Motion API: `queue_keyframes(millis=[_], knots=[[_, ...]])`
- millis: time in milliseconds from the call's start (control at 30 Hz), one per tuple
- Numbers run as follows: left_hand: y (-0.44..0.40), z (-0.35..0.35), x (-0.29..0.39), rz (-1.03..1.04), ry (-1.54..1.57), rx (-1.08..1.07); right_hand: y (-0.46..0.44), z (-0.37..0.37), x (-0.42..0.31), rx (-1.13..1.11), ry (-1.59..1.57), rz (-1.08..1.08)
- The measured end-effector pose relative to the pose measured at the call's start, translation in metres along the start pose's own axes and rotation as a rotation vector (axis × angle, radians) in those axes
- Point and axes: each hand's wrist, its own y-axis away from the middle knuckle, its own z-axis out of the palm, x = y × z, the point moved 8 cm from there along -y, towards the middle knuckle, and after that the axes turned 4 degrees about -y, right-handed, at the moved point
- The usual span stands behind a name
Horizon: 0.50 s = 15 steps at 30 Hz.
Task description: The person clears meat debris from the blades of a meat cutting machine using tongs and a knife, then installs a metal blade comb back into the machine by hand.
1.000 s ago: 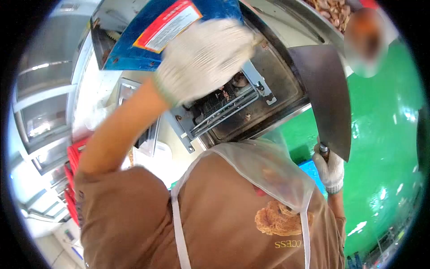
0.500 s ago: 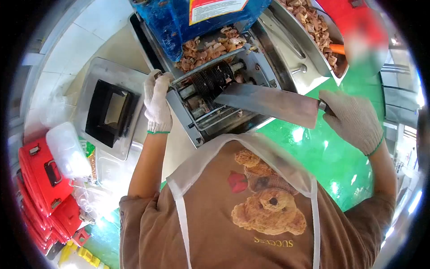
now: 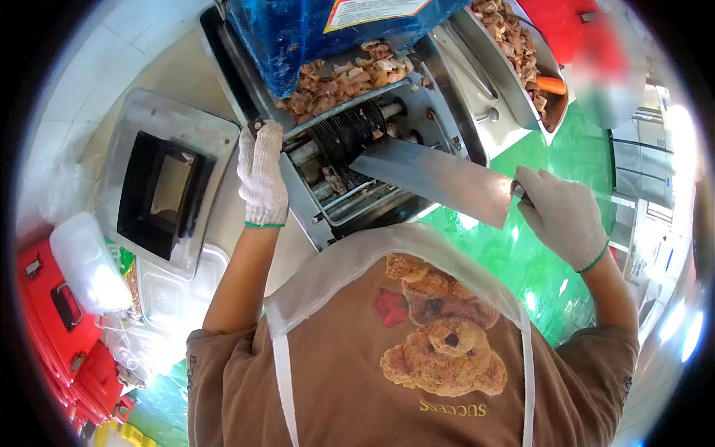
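My gloved right hand (image 3: 562, 216) is closed on the handle of a wide cleaver (image 3: 439, 179). The blade's far end reaches into the open blue machine (image 3: 279, 45), at its dark ridged rollers (image 3: 346, 134). My gloved left hand (image 3: 262, 171) is at the machine's left side, its fingers closed around a small dark knob or handle (image 3: 256, 127). Cut meat pieces (image 3: 339, 83) lie behind the rollers, under the blue housing. Small scraps cling near the rollers. The cleaver's tip is partly lost among the machine parts.
A metal hopper cover with a black opening (image 3: 134, 201) lies at the left. Beyond it are clear plastic containers (image 3: 91, 264) and red cases (image 3: 56, 305). At the upper right stands a metal tray (image 3: 525, 112) of cut meat with an orange handle (image 3: 551, 85). The floor (image 3: 536, 261) is green.
My left hand has come down from over the blue housing to the machine's left side. The cleaver has swung from the right side into the roller area, and the rollers and meat now show.
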Motion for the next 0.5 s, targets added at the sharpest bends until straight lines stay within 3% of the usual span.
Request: queue_keyframes(millis=[200, 267, 367, 500], knots=[[0.004, -0.001, 0.020, 0.365, -0.484, -0.038, 0.011, 0.028, 0.004, 0.081, -0.015, 0.075], [0.004, 0.004, 0.030, 0.353, -0.571, -0.074, 0.012, 0.034, 0.008, 0.115, -0.031, 0.069], [-0.008, -0.001, 0.014, 0.138, -0.315, 0.004, 0.011, 0.048, 0.014, 0.172, -0.048, 0.097], [-0.015, 0.001, 0.020, 0.032, -0.332, 0.028, 0.001, 0.122, -0.022, 0.404, -0.609, 0.080]])
